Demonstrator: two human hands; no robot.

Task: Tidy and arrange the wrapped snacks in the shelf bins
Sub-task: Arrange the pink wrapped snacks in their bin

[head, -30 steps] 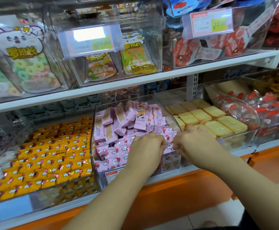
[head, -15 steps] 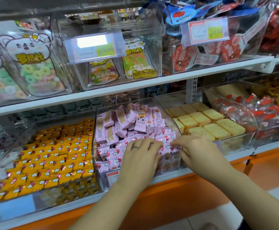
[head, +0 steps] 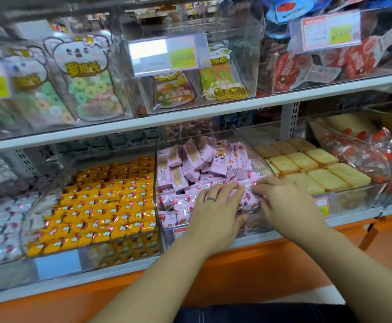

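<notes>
Straightening the front row of pink packets [head: 185, 201]: left hand [head: 216, 210] lies flat, fingers straight; right hand [head: 286, 203], grip I cannot tell. Next, those jumbled behind need lining up.

Both hands in the middle bin, lower shelf, centre of frame

Left hand [head: 216, 213] lies flat, fingers spread, on the front rows of pink wrapped snacks [head: 190, 164]; ring [head: 211, 199] on one finger. Right hand [head: 286, 203] just beside it, fingertips on the same packets, thumb low; pinch or only touch, can't tell. Clear bin [head: 161, 231]: front packets lie in rows, back ones loose and tilted. Left of it, orange wrapped snacks [head: 106, 201] in neat rows. Right of it, pale yellow biscuits [head: 314, 166], then red-tipped packets [head: 362, 155] at the right edge. Upper shelf [head: 190, 117]: bags of ring gummies [head: 90, 89] at upper left, price tag [head: 167, 54] top centre, gold fish-shaped packet [head: 231, 93] below it
</notes>
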